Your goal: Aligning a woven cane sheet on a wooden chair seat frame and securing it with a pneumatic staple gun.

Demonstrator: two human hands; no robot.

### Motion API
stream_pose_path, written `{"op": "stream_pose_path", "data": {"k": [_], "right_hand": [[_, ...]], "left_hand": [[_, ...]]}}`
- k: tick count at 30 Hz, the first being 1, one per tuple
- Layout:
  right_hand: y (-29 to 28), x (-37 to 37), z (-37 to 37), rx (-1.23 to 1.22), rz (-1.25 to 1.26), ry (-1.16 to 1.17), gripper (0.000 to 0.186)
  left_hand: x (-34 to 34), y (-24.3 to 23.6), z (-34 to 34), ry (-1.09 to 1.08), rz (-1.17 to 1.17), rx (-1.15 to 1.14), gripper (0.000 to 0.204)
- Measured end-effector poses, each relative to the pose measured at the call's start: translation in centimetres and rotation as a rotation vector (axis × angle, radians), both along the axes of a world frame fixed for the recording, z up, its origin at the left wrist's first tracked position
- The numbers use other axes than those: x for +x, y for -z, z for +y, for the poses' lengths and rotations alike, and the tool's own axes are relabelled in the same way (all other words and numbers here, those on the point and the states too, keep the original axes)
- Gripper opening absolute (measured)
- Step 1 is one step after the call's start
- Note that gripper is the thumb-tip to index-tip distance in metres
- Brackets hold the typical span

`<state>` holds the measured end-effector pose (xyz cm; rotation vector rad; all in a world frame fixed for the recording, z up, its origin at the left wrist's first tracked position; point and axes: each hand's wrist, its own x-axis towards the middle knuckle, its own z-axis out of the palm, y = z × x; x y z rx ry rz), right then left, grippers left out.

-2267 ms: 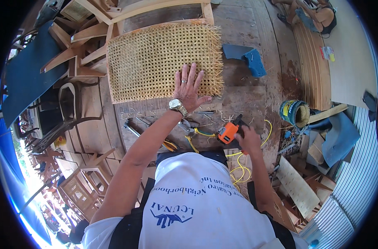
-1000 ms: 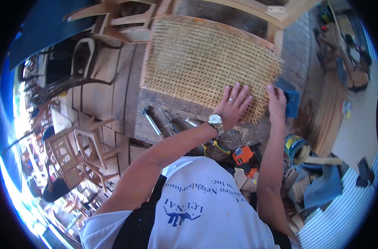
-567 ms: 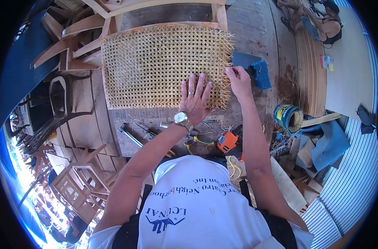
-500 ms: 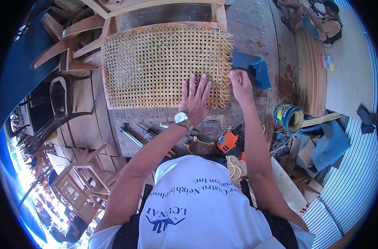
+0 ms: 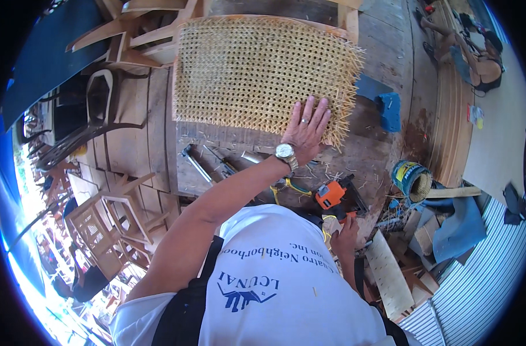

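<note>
A sheet of woven cane webbing (image 5: 257, 75) with frayed ends along its right edge lies over a wooden frame. My left hand (image 5: 307, 128), wearing a ring and a watch, rests flat on the webbing's near right corner with fingers spread. Close to my body, my right hand (image 5: 345, 237) is at the near end of an orange and black staple gun (image 5: 330, 195), thumb and fingers apart. Whether it touches the tool is hard to see. Beside the staple gun lie pliers (image 5: 297, 188) with yellow-green handles. A hammer (image 5: 197, 164) is farther left on the bench.
A blue block (image 5: 390, 111) sits right of the webbing. A dark teal bucket (image 5: 411, 180) stands near the bench's right side, above scraps. Wooden chair frames (image 5: 110, 222) crowd the left. A person (image 5: 482, 69) sits at the far right.
My right hand has left the webbing's right edge and come back toward my body beside the staple gun. My left hand stays on the webbing. The whole view has shifted.
</note>
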<state>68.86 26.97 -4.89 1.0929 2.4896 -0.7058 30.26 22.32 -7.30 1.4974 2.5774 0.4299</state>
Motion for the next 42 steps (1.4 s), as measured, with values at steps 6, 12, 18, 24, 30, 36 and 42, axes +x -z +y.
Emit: {"op": "stream_pose_path", "data": {"k": [6, 12, 18, 24, 30, 36, 42], "right_hand": [[1.1, -1.5, -0.5, 0.078, -0.105, -0.03, 0.077], [2.0, -3.2, -1.6, 0.153, -0.143, -0.073, 0.072], [2.0, -4.2, -1.2, 0.179, -0.205, -0.078, 0.07], [2.3, -4.0, 5.7, -0.298, -0.51, -0.156, 0.052], [-2.4, -22.1, 7.4, -0.154, 0.345, 0.203, 0.059], [1.3, -30.4, 9.4, -0.343, 0.537, 0.278, 0.065], [1.6, -31.0, 9.6, -0.149, 0.371, 0.366, 0.06]], "left_hand": [[0.0, 0.4, -0.1, 0.023, 0.048, -0.056, 0.092], [0.0, 0.5, -0.6, -0.001, 0.104, -0.056, 0.075], [0.4, -0.2, 0.3, -0.012, 0.1, -0.057, 0.078], [-0.2, -0.4, -0.6, 0.009, -0.124, 0.056, 0.094], [-1.0, -1.9, -5.8, -0.089, -0.236, 0.486, 0.094], [-2.8, -0.9, -17.1, -0.61, 0.032, 0.251, 0.086], [-1.3, -0.4, -14.9, -0.271, -0.072, 0.103, 0.088]]}}
